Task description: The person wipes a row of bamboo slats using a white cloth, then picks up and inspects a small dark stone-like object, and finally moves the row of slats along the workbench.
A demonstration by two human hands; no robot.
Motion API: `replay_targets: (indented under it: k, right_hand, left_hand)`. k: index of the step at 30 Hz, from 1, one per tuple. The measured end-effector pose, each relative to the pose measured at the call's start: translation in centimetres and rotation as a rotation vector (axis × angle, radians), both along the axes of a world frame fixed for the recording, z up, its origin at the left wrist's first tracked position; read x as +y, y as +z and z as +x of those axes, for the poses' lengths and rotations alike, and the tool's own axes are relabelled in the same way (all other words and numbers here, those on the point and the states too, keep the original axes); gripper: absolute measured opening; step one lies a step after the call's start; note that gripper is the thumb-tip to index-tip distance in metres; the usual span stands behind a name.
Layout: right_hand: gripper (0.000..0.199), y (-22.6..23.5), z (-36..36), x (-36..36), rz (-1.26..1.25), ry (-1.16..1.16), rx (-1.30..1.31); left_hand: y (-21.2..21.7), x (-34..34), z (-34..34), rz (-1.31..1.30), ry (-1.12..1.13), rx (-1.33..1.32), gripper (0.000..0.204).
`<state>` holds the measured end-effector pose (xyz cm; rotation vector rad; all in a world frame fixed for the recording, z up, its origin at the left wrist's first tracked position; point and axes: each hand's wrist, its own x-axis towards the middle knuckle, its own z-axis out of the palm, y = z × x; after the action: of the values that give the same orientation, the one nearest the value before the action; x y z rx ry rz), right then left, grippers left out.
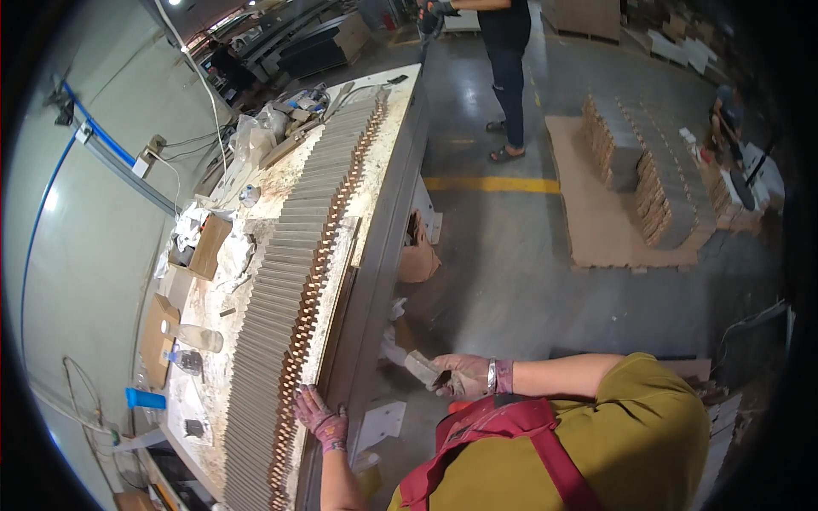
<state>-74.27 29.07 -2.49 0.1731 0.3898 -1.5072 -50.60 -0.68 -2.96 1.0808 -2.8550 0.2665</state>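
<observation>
My left hand point(322, 419), in a stained pinkish glove, lies with its fingers stretched out against the near edge of a long row of grey-brown strips point(281, 281). The strips are packed side by side on the workbench, and their right ends show brown with small pale pegs. Off the bench to the right, my right hand point(464, 376) is closed round a small grey rectangular block point(421, 368). A dark patch shows by its fingers, too small to make out. A metal band sits at that wrist.
The bench point(396, 111) carries a cardboard box point(209, 247), a clear bottle point(196, 336), a blue cup point(145, 399) and plastic bags point(256, 136). A person point(507, 68) stands beyond its far end. Stacked boards point(673, 170) lie on cardboard at right, near another person point(728, 119).
</observation>
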Motion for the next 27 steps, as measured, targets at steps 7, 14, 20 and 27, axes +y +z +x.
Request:
replay_targets:
  k: [7, 14, 20, 27]
  right_hand:
    - [0.025, 0.8, 0.4, -1.4, 0.12, 0.063, 0.202]
    - [0.026, 2.6, 3.3, -5.9, 0.145, 0.129, 0.291]
    - [0.024, 3.8, 7.7, -11.6, 0.083, 0.173, 0.287]
    - [0.027, 6.3, 11.6, -18.8, -0.106, 0.157, 0.32]
  left_hand:
    - [-0.8, 0.1, 0.5, -0.032, -0.006, 0.082, 0.105]
    - [0.1, 0.6, 0.0, 0.007, -0.03, 0.144, 0.091]
    - [1.1, 0.5, 0.1, 0.066, -0.052, 0.167, 0.089]
    - [3.0, -1.1, 4.8, 0.309, -0.246, 0.262, 0.08]
